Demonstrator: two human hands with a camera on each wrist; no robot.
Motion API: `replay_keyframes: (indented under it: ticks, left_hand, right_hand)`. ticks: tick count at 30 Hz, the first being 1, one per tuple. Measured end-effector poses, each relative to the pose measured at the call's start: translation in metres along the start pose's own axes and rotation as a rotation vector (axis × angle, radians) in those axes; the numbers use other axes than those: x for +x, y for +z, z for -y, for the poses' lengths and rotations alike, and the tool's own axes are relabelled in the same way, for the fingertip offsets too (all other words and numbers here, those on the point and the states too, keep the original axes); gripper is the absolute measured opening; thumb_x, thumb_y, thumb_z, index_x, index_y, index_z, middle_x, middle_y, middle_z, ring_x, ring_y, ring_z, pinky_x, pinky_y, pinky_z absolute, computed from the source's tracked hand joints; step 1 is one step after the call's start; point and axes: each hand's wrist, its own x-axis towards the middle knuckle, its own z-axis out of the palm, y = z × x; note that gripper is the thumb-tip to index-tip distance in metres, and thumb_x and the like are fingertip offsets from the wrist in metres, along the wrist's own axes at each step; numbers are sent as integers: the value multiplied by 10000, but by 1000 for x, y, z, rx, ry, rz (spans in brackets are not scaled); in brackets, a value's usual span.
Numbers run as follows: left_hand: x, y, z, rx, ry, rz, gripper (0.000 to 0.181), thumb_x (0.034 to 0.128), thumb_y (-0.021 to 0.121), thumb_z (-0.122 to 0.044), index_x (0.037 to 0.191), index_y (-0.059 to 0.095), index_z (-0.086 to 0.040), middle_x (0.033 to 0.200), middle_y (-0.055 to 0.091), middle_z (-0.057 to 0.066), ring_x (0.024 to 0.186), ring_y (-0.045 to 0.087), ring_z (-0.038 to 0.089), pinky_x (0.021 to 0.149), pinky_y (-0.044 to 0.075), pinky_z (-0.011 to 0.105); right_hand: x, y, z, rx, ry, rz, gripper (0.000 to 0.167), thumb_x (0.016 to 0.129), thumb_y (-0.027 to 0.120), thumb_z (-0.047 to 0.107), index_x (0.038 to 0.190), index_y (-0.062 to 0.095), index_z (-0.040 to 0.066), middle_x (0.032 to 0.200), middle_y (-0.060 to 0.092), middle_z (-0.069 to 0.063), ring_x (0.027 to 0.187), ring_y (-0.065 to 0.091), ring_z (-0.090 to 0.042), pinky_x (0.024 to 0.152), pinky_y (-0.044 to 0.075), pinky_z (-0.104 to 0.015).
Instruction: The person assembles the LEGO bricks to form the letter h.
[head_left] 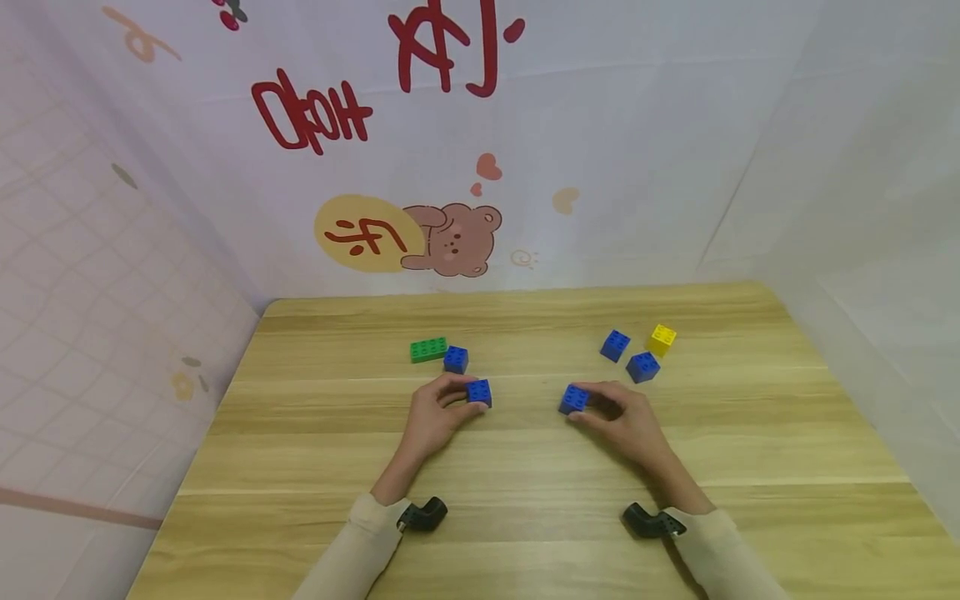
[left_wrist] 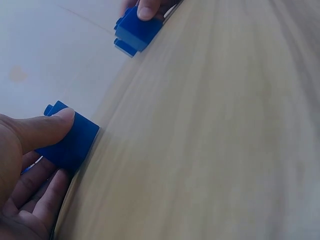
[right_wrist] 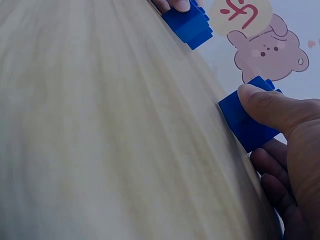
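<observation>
Across the wooden table (head_left: 525,533), we see a green brick (head_left: 428,350), its long axis nearly sideways, just beside a loose blue brick (head_left: 455,359). Mid-table, the left hand (head_left: 435,414) pinches a first blue block (head_left: 478,392), studs up, and well apart, a second blue block (head_left: 574,398), also studs up, is pinched by the right hand (head_left: 632,419); beyond it we count a rear blue brick (head_left: 615,345), a front blue brick (head_left: 642,367) and one yellow brick (head_left: 662,339).
</observation>
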Motion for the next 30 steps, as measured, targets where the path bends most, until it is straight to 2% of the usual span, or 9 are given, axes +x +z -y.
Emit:
replay_keyframes:
  ticks: [6,10,13,19,23,26,30]
  left_hand:
    - [3,8,-2,6,24,35,381,813,871,-93,1167,731,-121,1205,712,125,1145,704,277,971,589,308]
    - [7,13,-1,-9,51,39,385,804,875,-84,1161,735,-109,1193,718,131,1149,700,295,990,585,362]
    - [9,16,-1,-22,45,32,405,791,877,-52,1168,732,-86,1197,717,146,1150,697,315,999,580,406]
    - [11,24,-5,-2,20,29,402,799,876,-65,1173,733,-95,1194,719,129,1139,702,298,992,584,379]
    - [14,31,-8,13,7,17,402,802,856,-5,1181,722,-32,1199,710,181,1148,690,351,1020,566,455]
    - [16,34,-8,19,21,22,409,804,851,1,1190,713,-8,1213,698,207,1162,676,382,1030,556,484]
    - [19,36,-8,-3,34,46,415,809,866,-55,1198,721,-54,1227,704,172,1168,684,343,1028,562,453]
  right_hand:
    - [1,2,4,12,23,16,435,834,868,315,1249,735,313,1057,736,72,945,659,-120,817,545,-214]
    - [2,3,5,27,32,19,436,831,871,313,1246,737,306,1057,736,64,947,663,-134,814,545,-211]
    - [3,4,5,37,30,22,440,829,874,306,1247,739,291,1055,737,58,945,665,-138,813,546,-205]
    - [7,11,8,46,1,17,440,809,892,267,1226,753,256,1014,736,62,910,659,-123,788,549,-208]
    - [10,14,10,39,-1,22,439,810,891,279,1226,752,270,1008,727,73,905,648,-109,785,543,-213]
    - [12,17,11,35,1,29,439,815,886,299,1231,747,290,1011,723,80,908,642,-100,789,539,-215]
    - [15,21,12,29,1,36,440,816,884,314,1233,744,302,1005,720,80,901,636,-93,782,536,-220]
